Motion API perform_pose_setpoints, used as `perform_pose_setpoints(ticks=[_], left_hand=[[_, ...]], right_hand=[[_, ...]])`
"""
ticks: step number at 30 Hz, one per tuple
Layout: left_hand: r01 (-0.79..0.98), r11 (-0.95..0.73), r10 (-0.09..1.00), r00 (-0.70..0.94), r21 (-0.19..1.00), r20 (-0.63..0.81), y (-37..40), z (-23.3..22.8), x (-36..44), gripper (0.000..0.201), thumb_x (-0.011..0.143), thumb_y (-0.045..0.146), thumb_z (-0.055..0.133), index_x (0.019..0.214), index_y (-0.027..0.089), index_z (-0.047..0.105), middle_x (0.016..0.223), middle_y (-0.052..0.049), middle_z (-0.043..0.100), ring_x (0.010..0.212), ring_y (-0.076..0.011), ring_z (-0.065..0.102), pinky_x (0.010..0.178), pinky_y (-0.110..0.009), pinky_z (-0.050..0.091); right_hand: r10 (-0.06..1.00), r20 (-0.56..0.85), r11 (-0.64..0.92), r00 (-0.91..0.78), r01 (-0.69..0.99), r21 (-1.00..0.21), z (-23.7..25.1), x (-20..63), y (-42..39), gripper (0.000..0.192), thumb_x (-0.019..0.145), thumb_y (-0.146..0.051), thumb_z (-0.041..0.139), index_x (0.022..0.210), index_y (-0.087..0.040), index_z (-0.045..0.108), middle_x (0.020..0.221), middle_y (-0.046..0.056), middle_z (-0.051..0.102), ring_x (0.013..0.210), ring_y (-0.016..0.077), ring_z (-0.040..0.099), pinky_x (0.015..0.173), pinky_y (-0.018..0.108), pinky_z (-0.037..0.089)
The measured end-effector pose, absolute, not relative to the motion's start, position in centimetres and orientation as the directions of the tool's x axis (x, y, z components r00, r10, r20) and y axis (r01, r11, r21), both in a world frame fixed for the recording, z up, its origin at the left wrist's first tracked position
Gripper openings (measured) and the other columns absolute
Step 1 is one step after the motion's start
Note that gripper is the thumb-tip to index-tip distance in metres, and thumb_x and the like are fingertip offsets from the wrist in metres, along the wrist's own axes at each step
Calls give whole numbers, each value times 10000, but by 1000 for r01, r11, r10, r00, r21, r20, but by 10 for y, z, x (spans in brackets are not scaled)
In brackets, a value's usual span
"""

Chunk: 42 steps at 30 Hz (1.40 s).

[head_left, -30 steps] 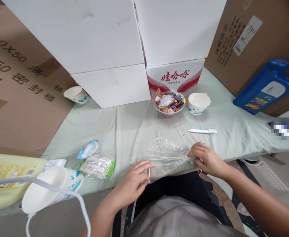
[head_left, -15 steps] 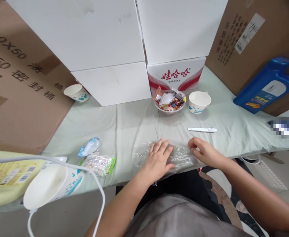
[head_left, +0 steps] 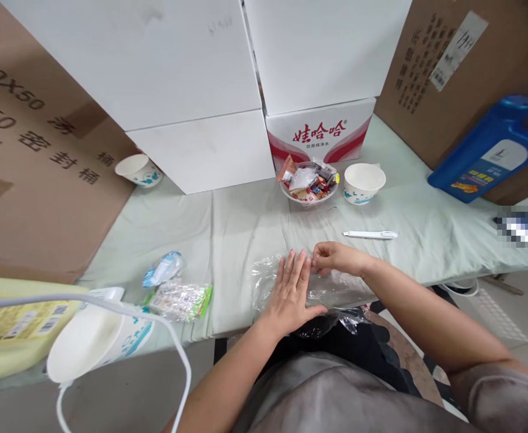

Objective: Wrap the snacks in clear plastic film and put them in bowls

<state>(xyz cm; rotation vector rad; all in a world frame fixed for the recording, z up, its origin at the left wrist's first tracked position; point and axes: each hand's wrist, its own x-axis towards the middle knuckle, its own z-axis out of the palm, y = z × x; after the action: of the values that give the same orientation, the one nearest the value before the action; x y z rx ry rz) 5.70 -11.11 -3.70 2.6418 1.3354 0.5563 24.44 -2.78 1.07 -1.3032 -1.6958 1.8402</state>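
A clear plastic bag (head_left: 336, 288) lies near the table's front edge, and part of it hangs over that edge. My left hand (head_left: 290, 293) rests flat on it, fingers stretched out. Close by, my right hand (head_left: 336, 258) has its fingers curled into a pinch at the bag's upper part, next to my left fingertips; the plastic between those fingers is hardly visible. Beyond the hands lies a white utility knife (head_left: 370, 234). A bowl of wrapped snacks (head_left: 310, 183) and a white paper bowl (head_left: 364, 183) stand behind the knife.
White boxes (head_left: 201, 150) line the back, with brown cartons at both sides. A blue bottle (head_left: 485, 150) leans at right. Two snack packets (head_left: 180, 300) lie left of my hands. At front left are a paper bucket (head_left: 97, 343), a white cable (head_left: 169, 328) and a yellow container (head_left: 15, 331).
My right hand has moved left across the bag to beside my left fingertips. More of the plastic now hangs over the table edge. My left hand has stayed nearly in place.
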Motion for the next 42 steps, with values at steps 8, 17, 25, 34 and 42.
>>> perform_pose_setpoints(ticks=[8,17,25,34,42], left_hand=[[757,-614,783,620,222,52,-107,-29,60,859,802,647,597,1514,311,253,1621,-78,162,1475,-430,-5,1131,-717,34],[793,-578,806,592,193,-17,-105,-23,64,835,790,677,584,1499,336,305,1614,-51,202,1461,-466,21,1115,-733,56],[785,-610,792,600,107,112,-108,-33,62,929,774,657,624,1531,341,187,1629,-75,118,1472,-440,2,1129,-698,102],[788,-607,794,595,102,125,-108,-32,62,901,778,675,602,1522,316,241,1628,-69,127,1465,-459,-13,1123,-716,81],[799,-588,809,578,127,107,-108,-34,62,893,771,691,597,1517,352,242,1628,-63,128,1455,-486,-4,1106,-740,89]], right_hand=[[840,-391,-341,-377,194,-920,-1,277,-2,405,593,-363,765,863,-202,510,652,-30,653,402,46,355,402,195,251],[987,-155,-70,-45,745,-664,16,314,2,224,832,-418,581,815,-197,616,700,19,676,594,141,587,590,269,424],[755,-535,-310,-379,513,-801,22,285,-33,371,735,-455,729,668,-208,461,808,43,723,698,179,685,569,257,487],[801,-433,-533,-413,-163,-830,2,296,-22,464,492,-246,892,739,-196,504,712,-31,675,558,78,596,493,179,406],[964,-242,-263,-114,-225,-938,-3,321,-4,408,457,-257,895,715,-189,587,650,-57,604,574,72,555,538,204,431]])
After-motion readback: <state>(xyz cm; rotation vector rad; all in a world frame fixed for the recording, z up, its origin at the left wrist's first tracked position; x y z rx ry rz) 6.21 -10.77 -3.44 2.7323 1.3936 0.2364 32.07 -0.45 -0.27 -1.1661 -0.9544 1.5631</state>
